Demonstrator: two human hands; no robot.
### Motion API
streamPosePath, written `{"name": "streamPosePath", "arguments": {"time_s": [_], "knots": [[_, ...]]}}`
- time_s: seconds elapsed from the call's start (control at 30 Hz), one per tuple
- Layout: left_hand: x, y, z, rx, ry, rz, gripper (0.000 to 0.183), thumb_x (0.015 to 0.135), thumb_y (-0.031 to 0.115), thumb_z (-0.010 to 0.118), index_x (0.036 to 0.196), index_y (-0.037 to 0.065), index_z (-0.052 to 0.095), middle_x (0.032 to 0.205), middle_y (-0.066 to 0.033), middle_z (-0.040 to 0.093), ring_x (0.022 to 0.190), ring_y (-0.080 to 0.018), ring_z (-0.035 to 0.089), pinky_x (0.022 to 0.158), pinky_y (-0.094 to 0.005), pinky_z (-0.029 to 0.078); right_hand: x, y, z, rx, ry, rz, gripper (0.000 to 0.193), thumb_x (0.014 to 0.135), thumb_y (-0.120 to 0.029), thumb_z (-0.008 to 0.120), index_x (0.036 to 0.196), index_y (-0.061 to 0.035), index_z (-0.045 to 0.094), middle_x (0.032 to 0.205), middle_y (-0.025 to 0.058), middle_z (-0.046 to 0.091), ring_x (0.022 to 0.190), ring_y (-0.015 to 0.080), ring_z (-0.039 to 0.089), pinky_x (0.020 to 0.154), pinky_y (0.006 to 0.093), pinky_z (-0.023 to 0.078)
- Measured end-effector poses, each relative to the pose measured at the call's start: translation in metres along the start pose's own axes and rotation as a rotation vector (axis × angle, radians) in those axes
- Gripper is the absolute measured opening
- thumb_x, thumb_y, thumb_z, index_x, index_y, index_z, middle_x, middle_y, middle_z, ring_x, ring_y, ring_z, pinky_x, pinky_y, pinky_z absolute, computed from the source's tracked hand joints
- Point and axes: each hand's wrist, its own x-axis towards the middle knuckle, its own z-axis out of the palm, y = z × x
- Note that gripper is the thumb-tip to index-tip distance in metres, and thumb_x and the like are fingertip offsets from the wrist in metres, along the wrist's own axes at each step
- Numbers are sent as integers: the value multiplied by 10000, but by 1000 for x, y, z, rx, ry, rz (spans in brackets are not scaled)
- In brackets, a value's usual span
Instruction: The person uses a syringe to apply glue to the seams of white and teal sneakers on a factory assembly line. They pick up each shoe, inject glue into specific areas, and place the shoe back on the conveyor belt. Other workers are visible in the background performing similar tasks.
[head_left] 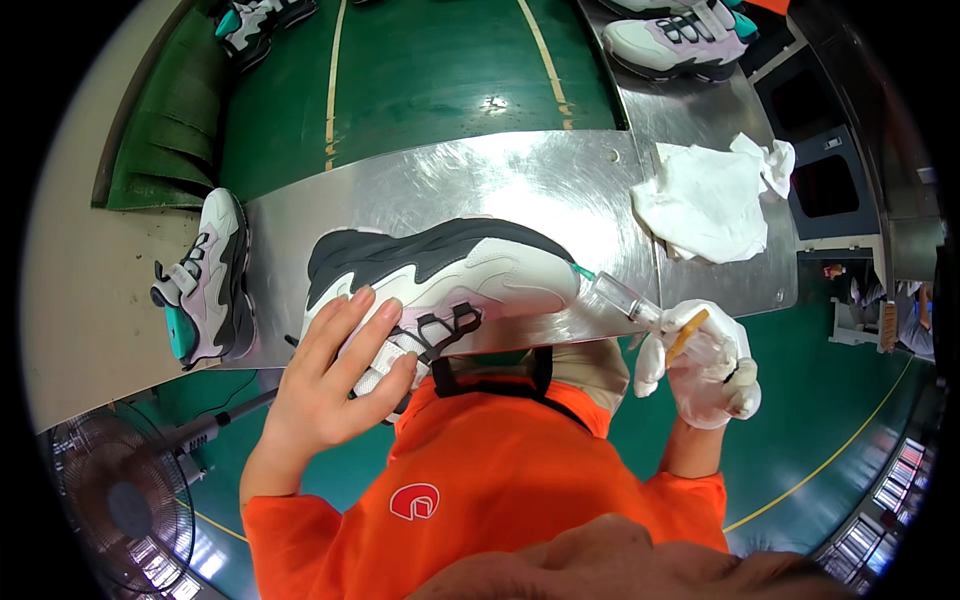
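Observation:
A white, lilac and black sneaker lies on its side at the near edge of the metal table, its chunky dark sole facing away from me and its toe to the right. My left hand, bare, grips it near the heel and laces, fingers across the side and thumb by the lacing. In a white glove, my right hand is closed around a clear syringe. The syringe's green tip meets the toe where upper and sole join. A tan band wraps one gloved finger.
A white cloth lies crumpled on the metal table at right. Another sneaker stands at the left edge. Beyond the table runs a green conveyor belt. More sneakers sit far right. A fan stands lower left.

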Motion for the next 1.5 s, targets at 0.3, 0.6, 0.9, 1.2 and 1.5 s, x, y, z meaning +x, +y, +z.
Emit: {"name": "streamPosePath", "arguments": {"time_s": [0.3,0.6,0.9,1.2,1.5], "knots": [[-11,24,11,67,33,-9,252,787,84,730,1003,99,601,1252,-224,597,1164,-418,560,875,-498,535,-14,29,13,186,87,-105,907,519,-479,784,1119,146,513,748,246,602,544,324,588,496,398,502],[-14,27,14,80,44,6,251,826,126,723,1048,101,609,1249,-230,600,1169,-426,553,874,-503,534,-32,40,19,278,59,-134,992,573,-470,847,1197,197,462,862,253,609,736,353,632,625,411,534],[-17,27,16,68,71,17,230,830,138,722,1033,99,622,1248,-231,602,1178,-428,546,865,-503,533,-40,42,36,271,141,-188,985,614,-476,831,1229,194,452,994,275,606,761,355,629,638,423,537],[-21,25,19,46,61,43,332,811,33,615,1139,70,591,1296,-284,548,1205,-456,524,941,-541,485,-44,34,43,150,145,-137,1014,632,-511,829,1239,202,440,962,263,607,778,348,630,662,411,534],[-5,20,3,-12,12,-15,282,776,25,646,1051,82,642,1310,-238,555,1181,-418,535,893,-497,505,-42,36,47,-58,23,-199,870,537,-189,869,1225,181,485,950,213,635,863,271,650,785,365,530]]}}
